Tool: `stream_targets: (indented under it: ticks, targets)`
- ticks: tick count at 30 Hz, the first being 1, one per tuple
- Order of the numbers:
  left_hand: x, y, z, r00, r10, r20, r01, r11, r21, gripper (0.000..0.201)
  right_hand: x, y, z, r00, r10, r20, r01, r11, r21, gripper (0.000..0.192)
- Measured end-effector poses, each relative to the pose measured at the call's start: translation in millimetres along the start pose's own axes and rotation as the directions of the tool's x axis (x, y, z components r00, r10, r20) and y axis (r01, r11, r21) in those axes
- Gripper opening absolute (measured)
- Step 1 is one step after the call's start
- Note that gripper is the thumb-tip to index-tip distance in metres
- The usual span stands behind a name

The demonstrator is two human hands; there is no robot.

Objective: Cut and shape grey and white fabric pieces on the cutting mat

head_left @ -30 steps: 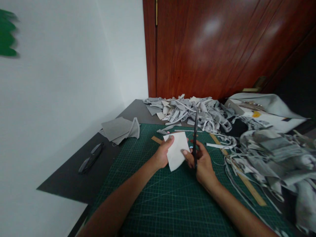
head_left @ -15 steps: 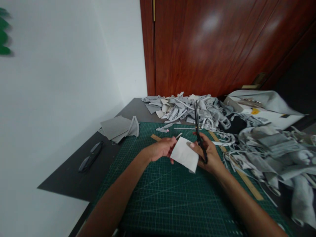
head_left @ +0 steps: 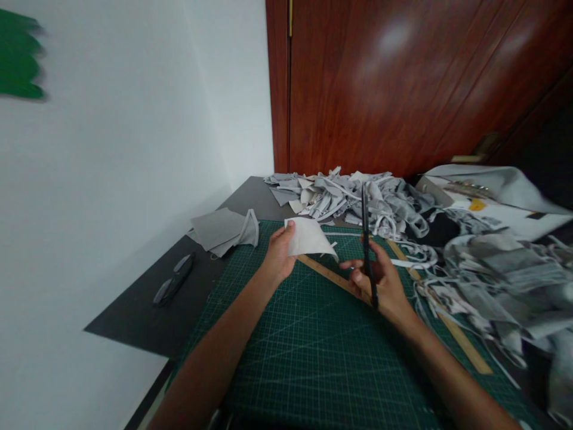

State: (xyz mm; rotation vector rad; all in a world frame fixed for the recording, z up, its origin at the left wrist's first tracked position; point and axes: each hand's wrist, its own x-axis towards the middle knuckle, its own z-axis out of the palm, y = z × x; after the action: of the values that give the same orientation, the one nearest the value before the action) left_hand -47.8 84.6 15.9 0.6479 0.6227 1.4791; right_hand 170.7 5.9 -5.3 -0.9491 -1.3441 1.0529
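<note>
My left hand (head_left: 280, 254) pinches the left edge of a small pale piece of fabric (head_left: 308, 237), held above the green cutting mat (head_left: 313, 346). The fabric's right corner droops toward my right hand (head_left: 378, 278), which is apart from it. Black scissors (head_left: 366, 233) are hooked in my right hand, blades pointing away and up, with the handle at the palm. The right thumb and index finger are stretched out to the left with nothing between them. Under the fabric and the right fingers runs a wooden ruler (head_left: 326, 273).
Grey cut pieces (head_left: 219, 230) are stacked at the mat's far left corner, near folded glasses (head_left: 174, 279). A scrap heap (head_left: 331, 194) lies at the back. On the right are a second ruler (head_left: 465, 346), more grey fabric (head_left: 496, 280) and a white box (head_left: 505, 212).
My left hand has carried the fabric up and to the left, and my right hand has let go of its edge. The scissors stay in the right hand. The view has shifted slightly.
</note>
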Motion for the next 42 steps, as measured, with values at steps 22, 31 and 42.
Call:
stream_targets:
  ticks: [22, 31, 42]
  targets:
    - [9, 18, -8.1, 0.971, 0.207, -0.121, -0.213, 0.976, -0.038, 0.040, -33, 14, 8, 0.605, 0.271, 0.749, -0.286, 0.951, -0.113, 0.091]
    - [5, 22, -6.4, 0.930, 0.344, -0.130, -0.351, 0.936, -0.038, 0.052, -27, 11, 9, 0.619, 0.273, 0.736, -0.221, 0.960, -0.171, 0.091]
    - [-2, 16, 3.6, 0.909, 0.398, -0.126, -0.401, 0.916, 0.007, 0.053, -30, 16, 18, 0.726, 0.248, 0.642, -0.236, 0.966, -0.107, 0.095]
